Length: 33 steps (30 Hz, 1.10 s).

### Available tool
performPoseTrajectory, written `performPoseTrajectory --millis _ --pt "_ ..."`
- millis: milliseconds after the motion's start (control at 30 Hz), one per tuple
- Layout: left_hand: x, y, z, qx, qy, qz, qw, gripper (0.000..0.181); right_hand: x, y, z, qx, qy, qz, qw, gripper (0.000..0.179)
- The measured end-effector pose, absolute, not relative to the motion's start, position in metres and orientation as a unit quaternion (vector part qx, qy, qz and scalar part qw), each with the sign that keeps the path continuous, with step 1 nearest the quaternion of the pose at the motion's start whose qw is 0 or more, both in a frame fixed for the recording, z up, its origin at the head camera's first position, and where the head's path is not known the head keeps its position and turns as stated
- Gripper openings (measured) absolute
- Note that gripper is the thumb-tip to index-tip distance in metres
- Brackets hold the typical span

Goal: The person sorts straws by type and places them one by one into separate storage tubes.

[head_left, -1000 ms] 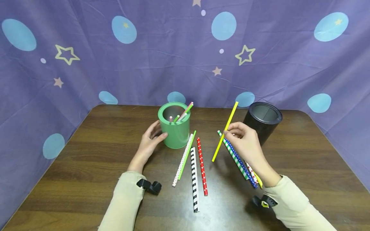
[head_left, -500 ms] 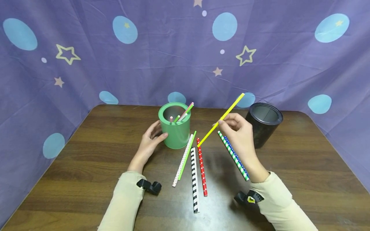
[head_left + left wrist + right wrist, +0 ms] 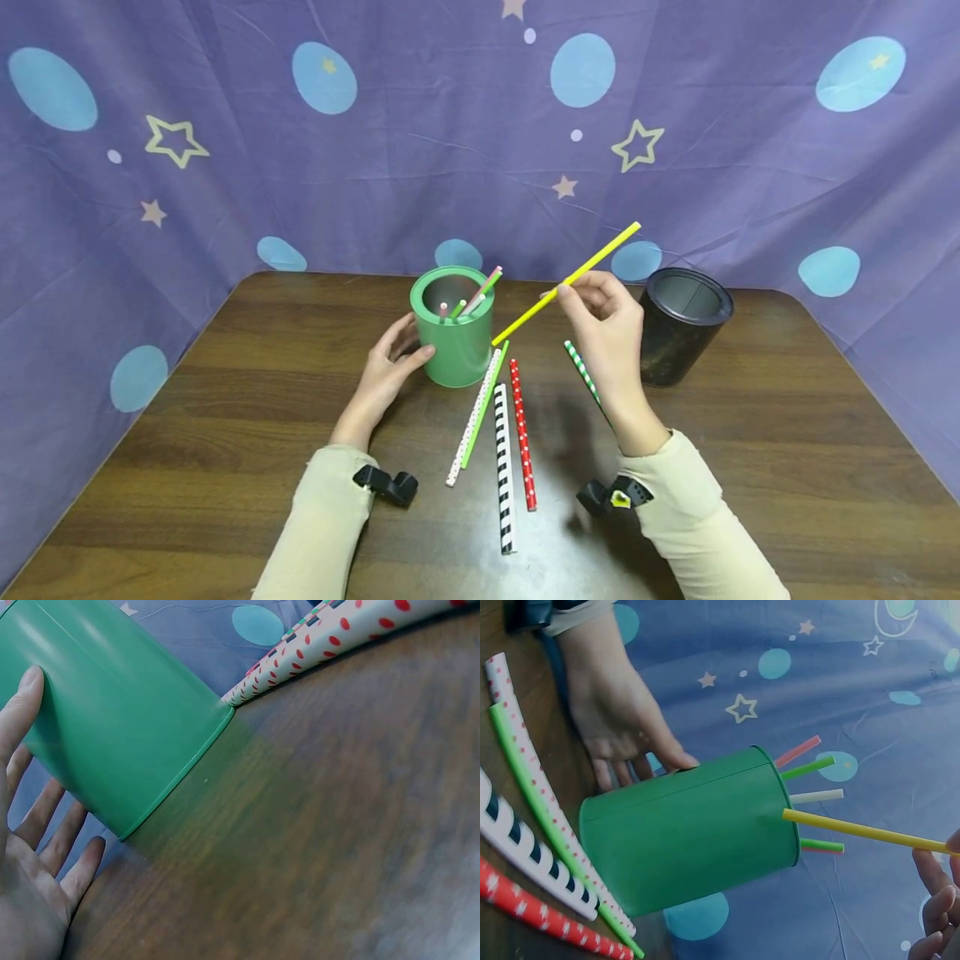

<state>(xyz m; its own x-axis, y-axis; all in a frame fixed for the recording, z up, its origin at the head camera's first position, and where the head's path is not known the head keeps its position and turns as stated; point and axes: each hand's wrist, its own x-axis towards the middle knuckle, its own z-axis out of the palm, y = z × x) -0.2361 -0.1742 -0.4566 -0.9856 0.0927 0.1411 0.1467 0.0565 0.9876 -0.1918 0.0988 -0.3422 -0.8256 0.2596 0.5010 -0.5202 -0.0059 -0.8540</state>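
My left hand (image 3: 382,375) holds the green can (image 3: 459,354) from the left, thumb against its front and the other fingers toward its back. Out of the can's mouth stick several straws (image 3: 817,796), in pink, green and white. With thumb and fingertips my right hand (image 3: 611,333) pinches a plain yellow straw (image 3: 603,252) near its middle. The straw is tilted, its lower end pointing left toward the can's right side. In the right wrist view that end appears near the rim; whether it touches cannot be told.
Between the hands lie a white dotted straw (image 3: 468,429), a light green straw (image 3: 477,433), a black-and-white striped straw (image 3: 505,475) and a red dotted straw (image 3: 523,442). A green-and-white striped straw (image 3: 581,367) is partly under my right arm. A black can (image 3: 678,346) stands at right.
My right hand has moved left and up with the yellow straw, bringing its lower end to the green can's side and tilting it flatter. My left hand and the can have stayed put.
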Motion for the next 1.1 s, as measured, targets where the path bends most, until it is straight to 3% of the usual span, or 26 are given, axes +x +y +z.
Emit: performPoseTrajectory --millis 467,1100 --pt "-0.239 -0.174 -0.456 -0.084 -0.724 -0.684 0.024 0.066 -0.206 0.082 -0.348 0.122 -0.577 0.734 0.337 0.009" --pt "-0.235 -0.174 -0.458 -0.086 -0.726 -0.681 0.031 0.067 -0.208 0.067 -0.37 0.136 -0.646 0.683 0.312 0.015"
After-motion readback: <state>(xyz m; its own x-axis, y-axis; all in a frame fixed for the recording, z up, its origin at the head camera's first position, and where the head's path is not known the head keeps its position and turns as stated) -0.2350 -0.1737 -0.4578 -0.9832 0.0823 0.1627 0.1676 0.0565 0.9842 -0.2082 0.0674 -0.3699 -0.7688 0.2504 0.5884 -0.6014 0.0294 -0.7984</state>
